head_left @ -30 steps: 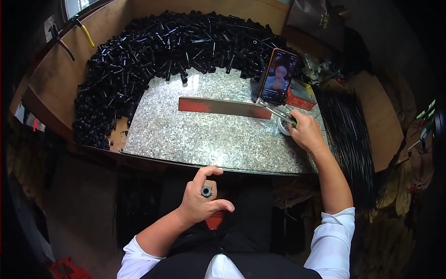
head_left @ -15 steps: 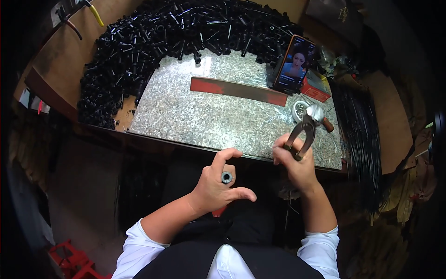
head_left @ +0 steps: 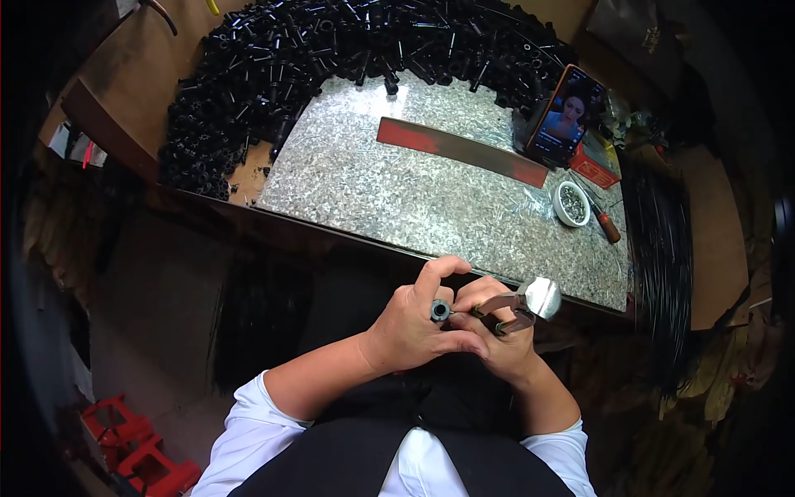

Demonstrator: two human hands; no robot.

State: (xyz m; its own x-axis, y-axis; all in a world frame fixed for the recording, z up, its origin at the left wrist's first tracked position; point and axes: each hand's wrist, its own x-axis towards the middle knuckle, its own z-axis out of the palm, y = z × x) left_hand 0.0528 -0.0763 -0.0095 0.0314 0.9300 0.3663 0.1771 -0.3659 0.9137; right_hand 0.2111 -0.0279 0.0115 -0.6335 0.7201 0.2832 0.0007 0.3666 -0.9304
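Observation:
In front of the table's near edge, my left hand (head_left: 406,327) holds a short dark tube (head_left: 440,311) in its curled fingers, the round hollow end facing up. Its thumb and index finger stretch out to the right. Close beside it, my right hand (head_left: 509,352) grips a pair of pliers (head_left: 540,298) with dark handles and a broad shiny metal head. The right fingertips come up against the tube's end and the left thumb. Whether they pinch something small there is hard to make out.
On the speckled tabletop (head_left: 397,203) lie a long red-and-brown flat bar (head_left: 460,153), a white bowl of small metal bits (head_left: 571,204) and a screwdriver with a brown handle (head_left: 609,228). A propped phone (head_left: 566,116) stands behind. Black tubular parts (head_left: 331,58) heap along the far edge; thin black strands (head_left: 662,273) hang right.
My right hand has come down and left from beside the bowl, bringing the pliers next to my left hand. My left hand has shifted slightly right with the tube. The view has also shifted.

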